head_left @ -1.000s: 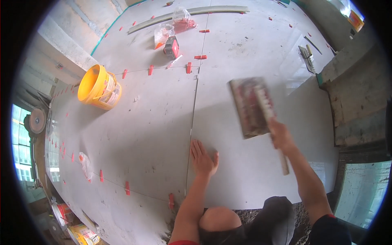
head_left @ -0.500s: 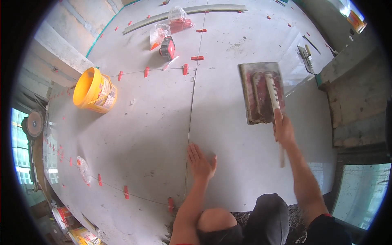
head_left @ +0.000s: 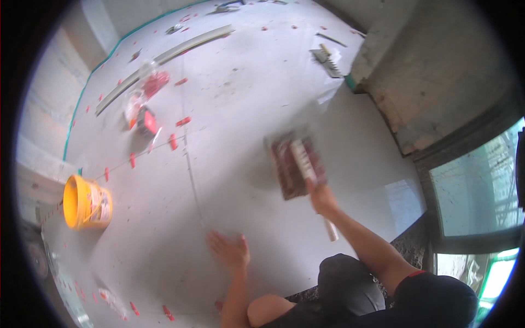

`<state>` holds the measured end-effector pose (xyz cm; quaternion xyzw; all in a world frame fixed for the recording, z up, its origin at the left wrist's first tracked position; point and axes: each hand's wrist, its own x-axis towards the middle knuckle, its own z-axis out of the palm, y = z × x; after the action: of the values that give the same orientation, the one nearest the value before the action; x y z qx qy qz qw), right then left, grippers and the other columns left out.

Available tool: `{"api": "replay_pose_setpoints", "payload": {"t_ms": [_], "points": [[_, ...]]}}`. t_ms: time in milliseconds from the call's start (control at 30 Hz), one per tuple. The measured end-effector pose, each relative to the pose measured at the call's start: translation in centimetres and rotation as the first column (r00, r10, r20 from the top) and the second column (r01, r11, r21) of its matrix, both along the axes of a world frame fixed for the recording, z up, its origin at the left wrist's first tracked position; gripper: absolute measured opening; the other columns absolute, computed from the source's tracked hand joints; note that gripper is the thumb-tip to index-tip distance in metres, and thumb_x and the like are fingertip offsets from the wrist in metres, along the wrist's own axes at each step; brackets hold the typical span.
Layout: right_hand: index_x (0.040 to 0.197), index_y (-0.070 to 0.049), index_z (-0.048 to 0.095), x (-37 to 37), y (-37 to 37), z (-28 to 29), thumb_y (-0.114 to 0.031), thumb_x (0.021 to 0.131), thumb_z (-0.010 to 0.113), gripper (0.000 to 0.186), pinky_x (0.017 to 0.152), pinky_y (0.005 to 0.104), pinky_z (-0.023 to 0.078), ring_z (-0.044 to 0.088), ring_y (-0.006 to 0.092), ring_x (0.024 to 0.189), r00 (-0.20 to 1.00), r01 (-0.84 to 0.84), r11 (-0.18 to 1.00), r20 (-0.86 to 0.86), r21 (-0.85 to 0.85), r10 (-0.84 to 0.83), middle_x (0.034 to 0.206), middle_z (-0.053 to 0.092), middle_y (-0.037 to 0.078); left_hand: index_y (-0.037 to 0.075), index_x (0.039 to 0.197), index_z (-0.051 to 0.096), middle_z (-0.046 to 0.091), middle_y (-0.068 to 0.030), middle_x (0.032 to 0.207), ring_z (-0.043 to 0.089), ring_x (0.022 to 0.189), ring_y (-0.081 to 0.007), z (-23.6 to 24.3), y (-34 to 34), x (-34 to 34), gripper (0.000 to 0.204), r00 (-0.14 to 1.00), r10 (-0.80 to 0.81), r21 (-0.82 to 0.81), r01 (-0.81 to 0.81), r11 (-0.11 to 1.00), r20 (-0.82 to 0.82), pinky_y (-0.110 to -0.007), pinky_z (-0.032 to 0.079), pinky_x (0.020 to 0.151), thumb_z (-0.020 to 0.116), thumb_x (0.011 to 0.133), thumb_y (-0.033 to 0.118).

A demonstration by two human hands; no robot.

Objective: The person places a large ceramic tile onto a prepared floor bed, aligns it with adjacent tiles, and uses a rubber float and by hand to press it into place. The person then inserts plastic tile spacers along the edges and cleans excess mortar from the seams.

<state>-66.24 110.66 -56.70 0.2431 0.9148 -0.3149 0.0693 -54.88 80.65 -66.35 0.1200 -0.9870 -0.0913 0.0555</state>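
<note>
My right hand (head_left: 324, 201) is wrapped round the white handle of a flat rectangular tile tamping paddle (head_left: 285, 170). Its reddish-brown plate is smeared by motion, and the end of the handle sticks out behind the hand. I cannot tell whether the plate touches the large light-grey floor tile (head_left: 350, 164) below it. To the left, my left hand (head_left: 231, 251) has its fingers stretched out and spread, low over or on the tile near the joint line. Nothing is in that hand. Red levelling wedges (head_left: 174, 142) stand along the joints.
A yellow bucket (head_left: 82, 202) is at the left. Clear bags of red pieces (head_left: 153, 83) and a red-black tool (head_left: 146, 121) lie farther back, near a long straightedge (head_left: 180, 45). A notched trowel (head_left: 327, 61) lies by the wall corner at the far right.
The whole view has swung to the right. My right hand and the paddle now appear lower and nearer my left hand. The left hand remains spread, its fingers now pointing more to the left.
</note>
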Motion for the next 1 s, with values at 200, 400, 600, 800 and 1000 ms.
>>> {"api": "replay_pose_setpoints", "payload": {"t_ms": [200,400,600,800,1000], "points": [[0.13,-0.005,0.04,-3.2,6.1,5.6,-0.052,0.094,0.041,0.059,0.04,0.038,0.043,0.055,0.0234,0.044,0.965,-0.063,0.895,0.203,-0.441,0.168,0.062,0.057,0.013,-0.01,0.144,0.015,0.016,-0.0281,0.15,0.017,0.14,-0.0411,0.4,-1.6,-0.1,0.094,0.999,0.004,-0.104,0.001,0.995,0.045,-0.05,0.015,0.113,0.049,0.085,0.055],[0.093,-0.002,0.059,2.1,10.5,-0.9,-0.057,0.094,0.038,0.059,0.045,0.039,0.045,0.059,0.0263,0.049,0.943,0.318,0.946,-0.088,-0.057,-0.322,0.063,0.059,0.015,-0.011,0.143,0.015,0.014,-0.0278,0.151,0.015,0.14,-0.0405,-0.4,-1.2,0.0,0.091,1.0,-0.018,-0.106,0.02,0.994,0.018,-0.049,0.013,0.115,0.054,0.085,0.047],[0.124,0.001,0.048,3.3,16.7,6.5,-0.054,0.095,0.037,0.062,0.05,0.041,0.048,0.062,0.0295,0.056,0.959,0.259,0.918,0.193,-0.3,-0.207,0.077,0.062,0.022,-0.012,0.142,0.015,0.016,-0.0289,0.15,0.015,0.14,-0.0406,-0.3,-1.9,-0.1,0.088,0.997,-0.061,-0.173,0.068,0.983,0.046,-0.047,0.012,0.116,0.05,0.087,0.047],[0.137,-0.01,0.034,8.1,16.4,-0.4,-0.05,0.096,0.038,0.058,0.043,0.0391,0.046,0.056,0.0231,0.048,0.881,0.469,0.851,0.184,-0.234,-0.435,0.068,0.058,0.015,-0.012,0.143,0.014,0.019,-0.0289,0.149,0.018,0.14,-0.0406,-1.9,-1.7,-0.7,0.083,0.998,-0.061,-0.242,0.065,0.968,0.026,-0.046,0.014,0.115,0.043,0.092,0.048],[0.09,0.001,0.063,14.2,20.6,5.8,-0.057,0.096,0.032,0.066,0.045,0.0377,0.046,0.057,0.0202,0.048,0.919,0.393,0.883,0.068,-0.257,-0.389,0.053,0.053,0.009,-0.014,0.141,0.014,0.018,-0.0311,0.148,0.018,0.139,-0.0436,-2.2,-3.4,-0.5,0.081,0.968,-0.189,-0.301,0.133,0.944,-0.165,-0.049,0.016,0.114,0.04,0.095,0.047]]}}
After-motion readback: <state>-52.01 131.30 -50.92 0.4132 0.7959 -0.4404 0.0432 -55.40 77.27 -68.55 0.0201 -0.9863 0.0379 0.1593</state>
